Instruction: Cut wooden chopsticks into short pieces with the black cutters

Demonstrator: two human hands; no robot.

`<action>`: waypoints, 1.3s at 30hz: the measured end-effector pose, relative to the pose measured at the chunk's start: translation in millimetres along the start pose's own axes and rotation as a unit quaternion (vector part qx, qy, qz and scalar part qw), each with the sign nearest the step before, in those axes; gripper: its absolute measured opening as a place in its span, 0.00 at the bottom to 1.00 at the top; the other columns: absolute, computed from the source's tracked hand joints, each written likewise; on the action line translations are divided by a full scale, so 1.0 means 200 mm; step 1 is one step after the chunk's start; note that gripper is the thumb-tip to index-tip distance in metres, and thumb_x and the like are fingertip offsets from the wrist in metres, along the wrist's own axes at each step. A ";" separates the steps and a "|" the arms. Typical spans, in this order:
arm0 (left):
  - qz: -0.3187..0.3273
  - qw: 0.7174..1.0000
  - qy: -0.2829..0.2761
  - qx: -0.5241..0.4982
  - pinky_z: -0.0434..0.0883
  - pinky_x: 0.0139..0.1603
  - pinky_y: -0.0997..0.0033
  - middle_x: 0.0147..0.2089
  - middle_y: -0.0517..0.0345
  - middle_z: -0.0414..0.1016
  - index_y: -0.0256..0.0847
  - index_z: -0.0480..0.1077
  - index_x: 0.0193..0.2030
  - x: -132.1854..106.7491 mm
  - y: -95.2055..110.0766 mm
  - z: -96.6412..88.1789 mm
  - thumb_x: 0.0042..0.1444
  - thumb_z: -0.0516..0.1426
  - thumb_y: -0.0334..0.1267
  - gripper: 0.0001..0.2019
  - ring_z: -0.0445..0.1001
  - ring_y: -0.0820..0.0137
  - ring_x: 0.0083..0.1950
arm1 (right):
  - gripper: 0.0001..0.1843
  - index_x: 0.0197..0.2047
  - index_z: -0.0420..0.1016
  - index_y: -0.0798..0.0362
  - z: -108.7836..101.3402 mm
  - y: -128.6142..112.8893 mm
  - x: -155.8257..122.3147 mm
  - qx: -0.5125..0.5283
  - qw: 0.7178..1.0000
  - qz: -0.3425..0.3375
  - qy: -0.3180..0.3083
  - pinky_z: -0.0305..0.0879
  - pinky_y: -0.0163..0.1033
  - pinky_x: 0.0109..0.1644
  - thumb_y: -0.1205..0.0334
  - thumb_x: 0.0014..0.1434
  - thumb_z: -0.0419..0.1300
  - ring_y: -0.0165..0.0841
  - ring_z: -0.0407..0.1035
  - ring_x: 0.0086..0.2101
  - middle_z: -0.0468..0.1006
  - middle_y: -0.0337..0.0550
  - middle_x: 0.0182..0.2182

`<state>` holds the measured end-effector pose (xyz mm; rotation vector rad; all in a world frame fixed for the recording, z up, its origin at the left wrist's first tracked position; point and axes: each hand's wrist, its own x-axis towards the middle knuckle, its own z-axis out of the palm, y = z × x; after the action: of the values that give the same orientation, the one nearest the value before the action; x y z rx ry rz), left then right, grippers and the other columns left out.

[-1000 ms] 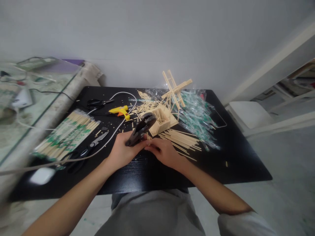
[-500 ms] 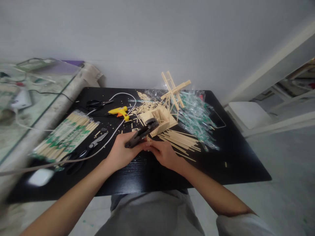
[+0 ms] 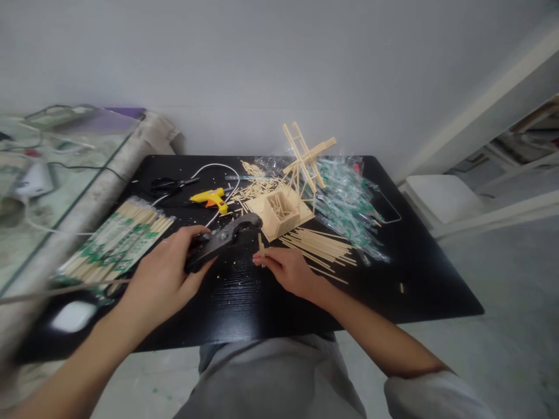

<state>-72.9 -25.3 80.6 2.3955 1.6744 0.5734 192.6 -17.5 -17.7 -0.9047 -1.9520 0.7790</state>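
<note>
My left hand (image 3: pixel 159 279) is closed around dark pruning shears (image 3: pixel 222 235), their curved head pointing right toward the wooden model. In my right hand (image 3: pixel 290 270), short pieces of wooden stick (image 3: pixel 261 243) are pinched upright between thumb and fingers. A gap separates the shears from these pieces. Just beyond both hands stands the model: a hollow wooden box (image 3: pixel 282 215) on a square base, with sticks inside it. Behind it rises a stick frame with crossed arms (image 3: pixel 303 157). Loose long sticks (image 3: pixel 321 247) fan out beside my right hand.
A yellow glue gun (image 3: pixel 212 199) with a white cord lies near black-handled scissors (image 3: pixel 170 185). Packaged chopsticks (image 3: pixel 117 235) are at the left, above a white case (image 3: pixel 74 316). Short cut sticks (image 3: pixel 259 187) are heaped behind the model. Crumpled green-printed wrappers (image 3: pixel 349 203) cover the back right.
My left hand has drawn the shears away to the left and turned them, leaving the stick pieces in my right hand visible. My right hand has stayed nearly in place.
</note>
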 end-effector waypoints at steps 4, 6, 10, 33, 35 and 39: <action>0.047 0.991 -0.026 0.121 0.75 0.49 0.48 0.52 0.39 0.77 0.37 0.66 0.64 -0.03 -0.01 -0.01 0.68 0.50 0.48 0.23 0.78 0.47 0.49 | 0.11 0.46 0.81 0.53 0.00 0.00 0.00 0.008 1.000 -0.005 0.005 0.77 0.37 0.48 0.61 0.73 0.58 0.35 0.84 0.40 0.88 0.45 0.40; 0.069 0.984 -0.031 0.160 0.75 0.50 0.47 0.51 0.39 0.76 0.36 0.65 0.65 -0.03 0.01 -0.01 0.67 0.51 0.46 0.24 0.78 0.47 0.48 | 0.11 0.44 0.81 0.53 0.00 0.00 0.00 -0.005 1.000 -0.004 0.004 0.77 0.37 0.46 0.60 0.73 0.58 0.35 0.83 0.38 0.88 0.45 0.38; 0.122 0.973 -0.031 0.192 0.76 0.49 0.50 0.47 0.42 0.76 0.36 0.66 0.66 -0.02 0.05 0.01 0.65 0.54 0.40 0.24 0.78 0.50 0.46 | 0.13 0.40 0.81 0.53 0.00 0.00 0.00 -0.055 0.998 -0.007 -0.005 0.74 0.36 0.41 0.58 0.73 0.58 0.35 0.81 0.34 0.87 0.44 0.34; 0.151 0.959 -0.034 0.238 0.76 0.45 0.49 0.42 0.41 0.76 0.34 0.70 0.63 -0.01 0.06 0.00 0.65 0.53 0.42 0.22 0.78 0.49 0.42 | 0.12 0.40 0.81 0.51 0.00 0.01 0.01 -0.075 0.997 0.010 -0.023 0.73 0.36 0.41 0.57 0.73 0.58 0.35 0.81 0.34 0.86 0.43 0.33; 0.134 0.962 -0.040 0.234 0.76 0.46 0.49 0.43 0.41 0.77 0.36 0.69 0.63 -0.02 0.06 -0.01 0.65 0.53 0.43 0.23 0.78 0.49 0.43 | 0.11 0.40 0.81 0.51 -0.01 0.01 0.01 -0.075 0.997 0.018 -0.029 0.73 0.36 0.42 0.58 0.73 0.59 0.35 0.81 0.34 0.86 0.43 0.33; 0.123 0.965 -0.036 0.228 0.76 0.47 0.49 0.45 0.41 0.77 0.36 0.69 0.63 -0.02 0.04 -0.01 0.66 0.51 0.44 0.23 0.78 0.49 0.44 | 0.11 0.38 0.80 0.52 -0.01 0.00 0.01 -0.058 0.998 0.004 -0.025 0.73 0.36 0.41 0.59 0.72 0.60 0.35 0.81 0.34 0.86 0.44 0.33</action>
<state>-67.9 -32.0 84.4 2.9301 1.6315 0.1299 193.6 -15.1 -16.8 -0.9704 -2.0563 0.7053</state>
